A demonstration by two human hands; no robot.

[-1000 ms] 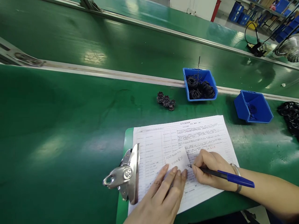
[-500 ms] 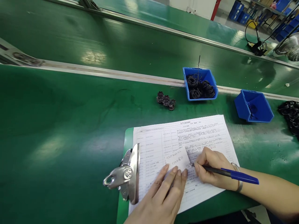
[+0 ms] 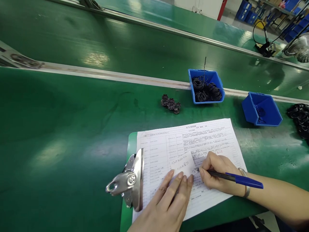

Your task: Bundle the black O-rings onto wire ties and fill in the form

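My right hand (image 3: 217,174) is closed around a pen (image 3: 238,179) with a dark barrel and a blue cap on its back end. The pen's tip touches the right edge of a small white note (image 3: 182,162) with handwriting on it. Fingers stretched out, my left hand (image 3: 169,199) lies flat over the lower part of the note. Beneath the note is a printed form sheet (image 3: 207,135) on a green clipboard (image 3: 132,141). A large metal clip (image 3: 135,180) grips the sheet's left edge.
Behind the clipboard lie several small dark finned parts (image 3: 171,103). A blue bin (image 3: 207,87) holds coiled black rings, and a second blue bin (image 3: 263,109) has a few dark pieces inside. Black parts (image 3: 299,120) are heaped at the right. A metal rail (image 3: 116,75) crosses the green table.
The pen has tilted slightly, its capped end shifting a little to the left, and its tip has moved slightly on the note. My left hand stays in place.
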